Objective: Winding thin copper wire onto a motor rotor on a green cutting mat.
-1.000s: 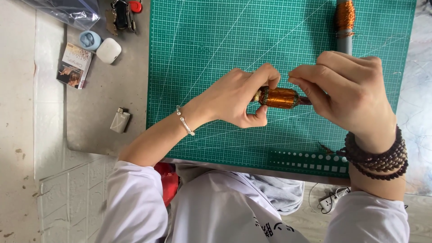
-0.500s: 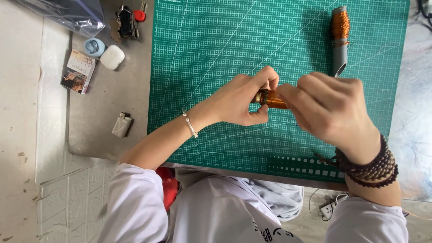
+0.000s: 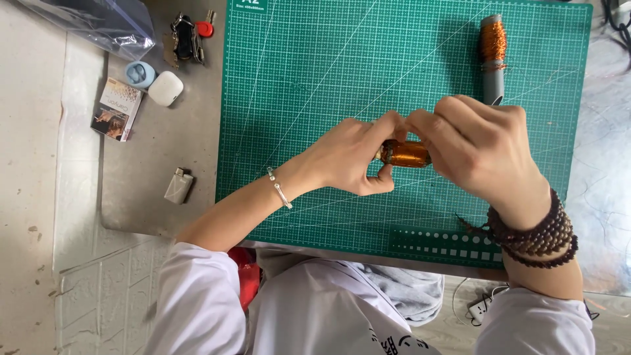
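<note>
A small copper-wire coil [image 3: 404, 154] is held between both hands over the green cutting mat [image 3: 315, 79]. My left hand [image 3: 351, 158] pinches its left end with thumb and fingers. My right hand [image 3: 476, 148] closes over its right end and hides that part. A thin silver bracelet sits on my left wrist and dark bead bracelets wrap my right wrist. A grey tube wound with copper wire [image 3: 491, 56] lies on the mat behind my right hand.
Left of the mat lie a small printed card box [image 3: 117, 108], a white earbud case [image 3: 164, 88], a pale blue case [image 3: 139, 73], a bunch of keys [image 3: 187, 38], a small lighter [image 3: 178, 186] and a clear plastic bag [image 3: 98, 23].
My right hand has slid left over the coil, covering more of it, and its fingers now meet my left fingertips. The view has shifted slightly.
</note>
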